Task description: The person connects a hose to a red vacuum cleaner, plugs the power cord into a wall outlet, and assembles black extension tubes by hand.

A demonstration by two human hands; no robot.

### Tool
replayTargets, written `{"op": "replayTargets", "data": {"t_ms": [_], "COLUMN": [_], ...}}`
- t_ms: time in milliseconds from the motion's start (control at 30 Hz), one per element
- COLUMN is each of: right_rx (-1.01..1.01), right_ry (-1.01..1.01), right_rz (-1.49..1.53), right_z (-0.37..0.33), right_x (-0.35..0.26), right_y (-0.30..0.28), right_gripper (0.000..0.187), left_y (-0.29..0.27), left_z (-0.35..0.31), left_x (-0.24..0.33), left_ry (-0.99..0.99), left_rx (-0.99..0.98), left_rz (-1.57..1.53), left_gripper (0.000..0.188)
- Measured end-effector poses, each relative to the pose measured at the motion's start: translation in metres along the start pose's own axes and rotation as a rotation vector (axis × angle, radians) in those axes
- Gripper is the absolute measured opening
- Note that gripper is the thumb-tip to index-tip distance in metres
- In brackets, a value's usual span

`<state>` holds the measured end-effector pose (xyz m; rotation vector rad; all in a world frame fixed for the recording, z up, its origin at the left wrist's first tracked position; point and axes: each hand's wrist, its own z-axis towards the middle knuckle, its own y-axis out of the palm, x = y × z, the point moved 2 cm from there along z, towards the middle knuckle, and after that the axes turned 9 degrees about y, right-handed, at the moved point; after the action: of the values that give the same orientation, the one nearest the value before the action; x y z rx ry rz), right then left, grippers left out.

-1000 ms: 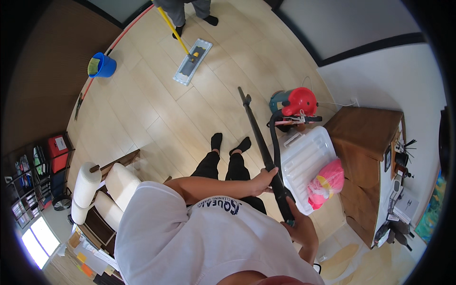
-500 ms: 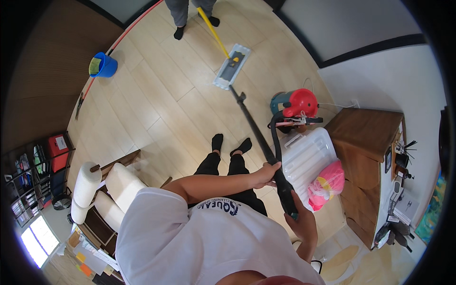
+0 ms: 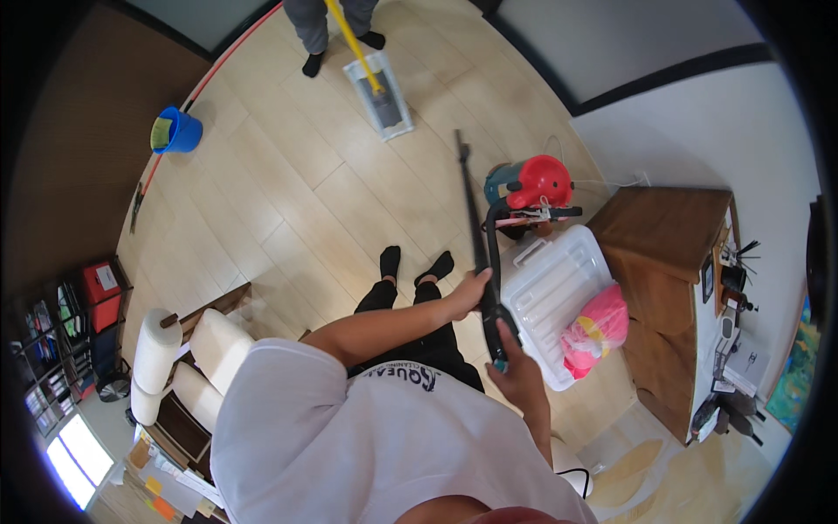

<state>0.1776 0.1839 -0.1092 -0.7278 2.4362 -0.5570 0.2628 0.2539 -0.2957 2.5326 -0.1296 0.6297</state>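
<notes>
A long black vacuum cleaner wand (image 3: 474,205) stretches away from me over the pale floor, its far tip left of the vacuum. My left hand (image 3: 467,295) is wrapped round its middle part. Closer to me, my right hand (image 3: 518,367) grips the handle end, where the black hose (image 3: 494,249) runs alongside. The vacuum cleaner (image 3: 536,182), with a red top and teal body, stands on the floor at the right. Farther off, a co-worker in grey trousers stands with a flat mop (image 3: 381,98) on a yellow pole; that person's hands are out of view.
A clear plastic box (image 3: 550,293) bearing a pink plastic bag (image 3: 597,325) stands beside my right hand. Beyond it is a brown wooden cabinet (image 3: 659,229). A blue bucket (image 3: 182,131) and a red pole (image 3: 229,54) lie far left; a cream chair (image 3: 218,345) is near left.
The wand has swung, its tip moving right and farther away, and both my hands have shifted left. The co-worker's mop has moved left and turned.
</notes>
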Motion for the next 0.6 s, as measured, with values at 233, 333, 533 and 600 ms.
{"op": "replayTargets", "data": {"t_ms": [233,333,533,600], "right_rx": [0.104,0.119,-0.044,0.094], "right_ry": [-0.122,-0.234,-0.087,-0.141], "right_rz": [0.035,0.016,-0.031,-0.007], "right_z": [0.041,0.049,0.012,0.029], "right_x": [-0.027,-0.040,-0.025,-0.022], "right_y": [0.014,0.015,0.007,0.009], "right_gripper": [0.071,0.072,0.074,0.073], "left_y": [-0.050,-0.056,-0.040,-0.049], "left_z": [0.025,0.039,-0.011,0.028], "left_x": [0.039,0.043,0.017,0.017], "left_ry": [0.067,0.072,0.097,0.145], "left_rx": [0.098,0.082,0.199,0.182], "left_rz": [0.100,0.022,0.053,0.162], "left_gripper": [0.051,0.053,0.052,0.048]}}
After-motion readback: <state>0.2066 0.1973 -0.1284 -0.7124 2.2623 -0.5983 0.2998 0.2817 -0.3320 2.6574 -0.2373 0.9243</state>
